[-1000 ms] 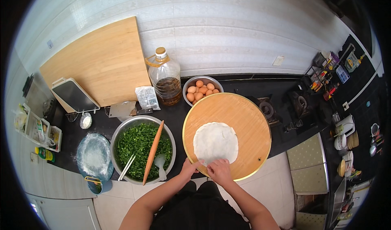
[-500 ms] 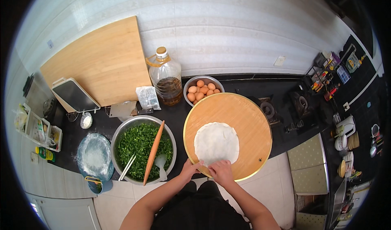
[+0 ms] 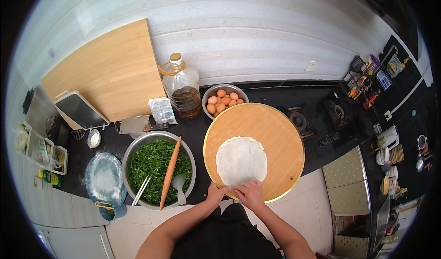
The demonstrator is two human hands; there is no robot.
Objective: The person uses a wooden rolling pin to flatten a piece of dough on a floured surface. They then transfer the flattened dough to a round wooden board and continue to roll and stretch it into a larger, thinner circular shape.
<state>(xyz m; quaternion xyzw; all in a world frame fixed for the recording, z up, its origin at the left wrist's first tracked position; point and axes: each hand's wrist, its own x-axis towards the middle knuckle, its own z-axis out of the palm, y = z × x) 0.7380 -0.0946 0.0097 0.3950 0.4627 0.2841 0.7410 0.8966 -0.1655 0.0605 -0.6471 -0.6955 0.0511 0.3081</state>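
A flat round of pale dough (image 3: 241,160) lies on the round wooden board (image 3: 280,144), left of the board's middle. At the near edge of this dough, my right hand (image 3: 249,194) has its fingers bent and pressed together on the rim. Close by on the left, my left hand (image 3: 217,194) reaches over the board's near edge, its fingertips closed at the same stretch of rim. The exact grip of the fingertips is partly hidden by the hands themselves.
Left of the board stands a steel bowl (image 3: 192,185) of chopped greens (image 3: 154,162), with a rolling pin (image 3: 171,171), chopsticks (image 3: 141,190) and a spoon (image 3: 179,185) across it. Behind are eggs (image 3: 221,93) in a bowl and an oil jug (image 3: 183,89). A gas stove (image 3: 337,114) is at right.
The view has shifted slightly, moving the counter things a little left. Both hands stay at the dough's near edge, and the right hand's fingers have shifted a little along it.
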